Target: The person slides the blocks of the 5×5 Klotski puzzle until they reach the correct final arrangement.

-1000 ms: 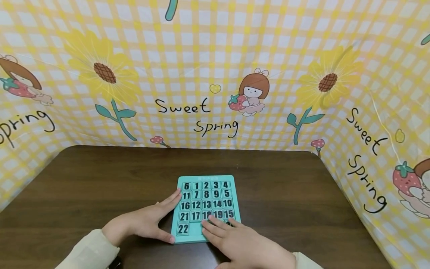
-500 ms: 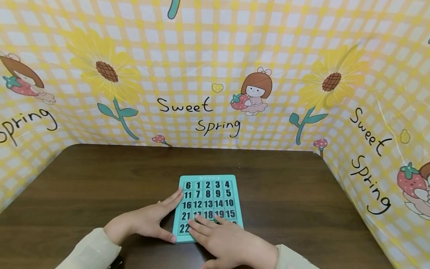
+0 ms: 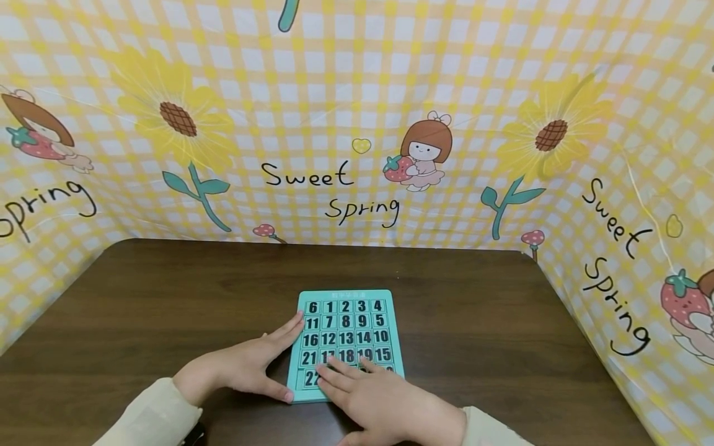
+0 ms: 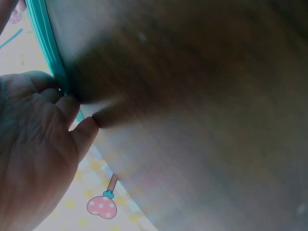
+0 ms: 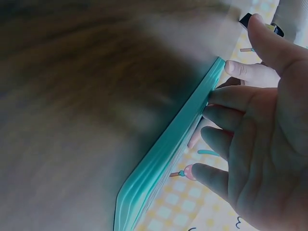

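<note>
A turquoise number sliding puzzle (image 3: pixel 346 328) lies flat on the table, its tiles printed with black numerals. My left hand (image 3: pixel 248 367) rests along its left side, with the thumb touching the lower left corner and the fingers extended against the edge. With straight fingers, my right hand (image 3: pixel 385 399) touches the tiles of the bottom rows, covering much of the last row. Beside its fingertips is the tile 22 (image 3: pixel 310 378), partly covered. In the right wrist view the puzzle's side wall (image 5: pixel 171 137) shows edge-on, beyond the spread fingers.
The dark wooden table (image 3: pixel 195 291) stretches around the puzzle on all sides. Behind it and at both sides hangs a yellow checked cloth (image 3: pixel 312 111) printed with flowers and "Sweet Spring". A black object (image 3: pixel 193 435) shows by the left sleeve.
My right hand has moved left along the bottom row, then slightly back right. Tile 22 has slid a little rightward from the left border. My left hand has stayed at the puzzle's edge.
</note>
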`<state>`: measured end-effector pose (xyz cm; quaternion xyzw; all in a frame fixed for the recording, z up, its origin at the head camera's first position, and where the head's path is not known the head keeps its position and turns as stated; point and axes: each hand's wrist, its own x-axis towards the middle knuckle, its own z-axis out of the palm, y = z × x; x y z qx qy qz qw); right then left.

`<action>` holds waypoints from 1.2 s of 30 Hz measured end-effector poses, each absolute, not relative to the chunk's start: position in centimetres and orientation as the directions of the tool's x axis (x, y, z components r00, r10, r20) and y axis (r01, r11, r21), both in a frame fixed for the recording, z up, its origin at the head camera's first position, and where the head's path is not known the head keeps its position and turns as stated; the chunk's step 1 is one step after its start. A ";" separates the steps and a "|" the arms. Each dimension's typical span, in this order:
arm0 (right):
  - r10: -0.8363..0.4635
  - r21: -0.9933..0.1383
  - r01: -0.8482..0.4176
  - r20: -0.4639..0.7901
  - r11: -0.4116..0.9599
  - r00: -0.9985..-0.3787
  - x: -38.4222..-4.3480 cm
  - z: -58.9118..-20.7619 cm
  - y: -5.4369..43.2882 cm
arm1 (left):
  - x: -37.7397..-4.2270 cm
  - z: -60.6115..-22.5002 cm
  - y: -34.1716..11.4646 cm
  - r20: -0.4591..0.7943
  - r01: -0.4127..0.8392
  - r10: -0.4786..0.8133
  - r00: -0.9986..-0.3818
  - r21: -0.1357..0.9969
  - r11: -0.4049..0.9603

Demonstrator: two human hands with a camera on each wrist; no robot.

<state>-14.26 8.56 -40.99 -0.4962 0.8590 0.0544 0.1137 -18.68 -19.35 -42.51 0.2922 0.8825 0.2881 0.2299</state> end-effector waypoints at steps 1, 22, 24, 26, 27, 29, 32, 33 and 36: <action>-0.839 -0.014 -0.864 -0.248 0.503 -0.484 -14.2 -40.9 8.7 | -18.7 -42.5 -19.3 -0.239 0.382 0.647 -0.724 0.643 0.664; -0.859 -0.017 -0.873 -0.190 0.487 -0.475 -15.1 -40.6 9.8 | -18.5 -42.7 -19.4 -0.256 0.359 0.639 -0.726 0.651 0.669; -0.861 -0.043 -0.872 -0.188 0.488 -0.473 -15.6 -40.8 9.4 | -18.5 -42.6 -19.4 -0.258 0.359 0.638 -0.726 0.648 0.672; -0.859 -0.065 -0.866 -0.186 0.496 -0.477 -16.0 -40.9 9.0 | -18.5 -42.5 -19.4 -0.254 0.366 0.642 -0.723 0.648 0.668; -0.857 -0.075 -0.862 -0.186 0.501 -0.481 -16.2 -40.9 8.8 | -18.6 -42.5 -19.4 -0.256 0.364 0.642 -0.722 0.648 0.669; -0.855 -0.090 -0.857 -0.184 0.507 -0.485 -16.5 -41.1 8.5 | -18.6 -42.5 -19.3 -0.260 0.362 0.641 -0.722 0.647 0.671; -0.855 -0.108 -0.855 -0.188 0.508 -0.484 -17.0 -41.3 8.0 | -18.6 -42.5 -19.3 -0.266 0.359 0.639 -0.722 0.646 0.674; -0.854 -0.112 -0.854 -0.191 0.509 -0.484 -17.1 -41.3 7.8 | -18.6 -42.5 -19.3 -0.268 0.357 0.638 -0.722 0.645 0.676; -0.851 -0.116 -0.851 -0.203 0.512 -0.484 -17.4 -41.3 7.5 | -18.7 -42.5 -19.3 -0.265 0.362 0.643 -0.718 0.647 0.671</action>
